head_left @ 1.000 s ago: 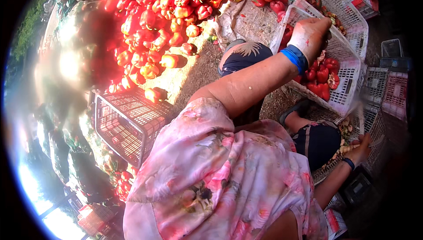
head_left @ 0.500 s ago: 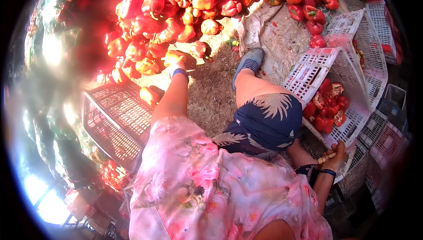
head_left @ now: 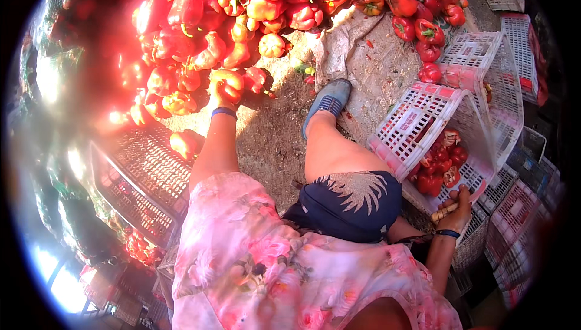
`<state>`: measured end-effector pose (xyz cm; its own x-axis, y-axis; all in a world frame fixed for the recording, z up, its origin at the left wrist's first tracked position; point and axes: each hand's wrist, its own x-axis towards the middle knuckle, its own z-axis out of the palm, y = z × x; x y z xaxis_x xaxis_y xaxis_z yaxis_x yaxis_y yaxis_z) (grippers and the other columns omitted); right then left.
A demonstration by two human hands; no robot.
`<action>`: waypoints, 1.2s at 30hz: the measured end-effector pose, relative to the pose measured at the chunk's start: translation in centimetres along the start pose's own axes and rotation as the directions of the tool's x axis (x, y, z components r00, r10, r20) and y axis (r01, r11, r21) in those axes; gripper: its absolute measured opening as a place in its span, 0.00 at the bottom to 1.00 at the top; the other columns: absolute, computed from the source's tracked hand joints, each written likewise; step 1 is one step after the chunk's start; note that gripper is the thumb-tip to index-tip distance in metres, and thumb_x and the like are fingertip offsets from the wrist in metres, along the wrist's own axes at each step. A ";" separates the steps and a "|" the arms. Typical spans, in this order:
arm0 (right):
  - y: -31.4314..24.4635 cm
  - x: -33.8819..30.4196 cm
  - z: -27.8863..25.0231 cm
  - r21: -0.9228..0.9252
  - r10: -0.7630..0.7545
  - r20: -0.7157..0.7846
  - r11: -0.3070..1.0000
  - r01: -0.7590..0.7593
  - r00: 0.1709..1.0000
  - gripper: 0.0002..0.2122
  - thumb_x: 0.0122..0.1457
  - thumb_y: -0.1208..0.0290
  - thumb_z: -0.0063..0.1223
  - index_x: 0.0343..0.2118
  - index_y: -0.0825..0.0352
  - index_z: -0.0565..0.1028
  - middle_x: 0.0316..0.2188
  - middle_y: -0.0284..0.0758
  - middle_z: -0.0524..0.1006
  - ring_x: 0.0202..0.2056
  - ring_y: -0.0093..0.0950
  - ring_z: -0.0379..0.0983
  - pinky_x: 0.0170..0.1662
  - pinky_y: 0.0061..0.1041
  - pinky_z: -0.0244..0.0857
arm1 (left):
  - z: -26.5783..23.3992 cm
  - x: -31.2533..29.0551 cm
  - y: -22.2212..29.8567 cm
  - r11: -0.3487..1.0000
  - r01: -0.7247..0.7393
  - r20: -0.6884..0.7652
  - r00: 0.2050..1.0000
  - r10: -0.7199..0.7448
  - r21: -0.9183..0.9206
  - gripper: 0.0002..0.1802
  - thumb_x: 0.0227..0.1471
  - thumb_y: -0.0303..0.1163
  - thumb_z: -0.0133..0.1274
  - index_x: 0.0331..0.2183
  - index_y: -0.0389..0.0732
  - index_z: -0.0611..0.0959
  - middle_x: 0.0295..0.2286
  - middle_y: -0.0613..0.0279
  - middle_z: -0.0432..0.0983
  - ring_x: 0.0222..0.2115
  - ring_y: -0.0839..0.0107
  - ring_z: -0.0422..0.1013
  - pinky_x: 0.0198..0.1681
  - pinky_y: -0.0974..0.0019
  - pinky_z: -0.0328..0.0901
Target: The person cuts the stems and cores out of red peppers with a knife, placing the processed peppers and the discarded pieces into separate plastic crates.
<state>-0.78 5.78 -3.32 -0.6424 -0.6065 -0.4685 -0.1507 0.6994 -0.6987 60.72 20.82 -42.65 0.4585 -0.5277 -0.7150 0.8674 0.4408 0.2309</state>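
Observation:
Out at the near edge of the heap, my left hand (head_left: 215,95) has its fingers round a red-orange bell pepper (head_left: 227,85), seen in bright sunlight. A darker red bell pepper (head_left: 254,79) lies just to the right of it. Low on the right, my right hand (head_left: 461,211) is closed on a short pale handle (head_left: 445,211), wooden in look; the working end of that tool does not show. Close above this hand are several red bell peppers (head_left: 430,183), some cut open, inside a tilted white plastic crate (head_left: 417,115).
A large heap of red bell peppers (head_left: 242,21) spreads across the far side. An open lattice crate (head_left: 139,178) stands left of my legs, one pepper (head_left: 183,144) at its far edge. More crates (head_left: 514,203) stack at right. My shoe (head_left: 330,101) rests on the dirt floor.
The whole view has shifted slightly, so the heap appears lower and further left. My left hand's grip on the pepper shows more of its front. My right hand keeps the handle.

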 end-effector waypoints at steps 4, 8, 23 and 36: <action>-0.8 -1.8 0.1 0.075 -0.147 0.238 0.988 0.133 0.960 0.16 0.59 0.62 0.54 0.46 0.66 0.73 0.25 0.28 0.72 0.19 0.19 0.64 0.22 0.23 0.61 | 12.5 -7.6 -7.1 0.948 -0.045 0.215 0.976 -0.025 0.315 0.37 0.40 0.36 0.62 0.54 0.41 0.69 0.46 0.53 0.73 0.45 0.53 0.72 0.46 0.47 0.70; -5.1 -7.2 3.1 -0.082 -0.449 0.463 0.837 0.542 0.764 0.25 0.57 0.75 0.52 0.59 0.71 0.65 0.28 0.33 0.75 0.23 0.21 0.70 0.28 0.25 0.67 | 27.3 -21.2 -13.6 0.459 -0.487 0.474 0.867 0.152 0.743 0.42 0.35 0.27 0.64 0.54 0.33 0.67 0.44 0.52 0.71 0.43 0.59 0.74 0.46 0.58 0.71; -13.6 -12.5 -3.3 0.089 -0.892 0.337 0.348 0.933 0.300 0.33 0.53 0.79 0.44 0.65 0.64 0.56 0.37 0.52 0.76 0.31 0.46 0.77 0.36 0.41 0.70 | 41.3 -45.3 -31.1 0.124 -0.992 0.977 0.044 0.211 0.018 0.37 0.30 0.26 0.68 0.46 0.35 0.70 0.39 0.49 0.68 0.40 0.53 0.69 0.46 0.57 0.66; -0.1 1.0 -0.6 0.341 -0.599 0.484 0.801 0.493 0.639 0.27 0.55 0.81 0.42 0.61 0.63 0.62 0.20 0.26 0.67 0.14 0.14 0.58 0.16 0.16 0.52 | 38.4 -45.3 -38.6 0.233 -0.877 0.906 0.418 -0.061 0.420 0.35 0.32 0.31 0.67 0.45 0.37 0.71 0.37 0.49 0.71 0.41 0.53 0.71 0.44 0.58 0.67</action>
<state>-1.92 5.31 -3.38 0.0435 -0.9888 -0.1425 -0.1813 0.1324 -0.9745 13.89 -0.15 6.16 0.3139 -0.9056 0.2853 -0.1193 0.2604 0.9581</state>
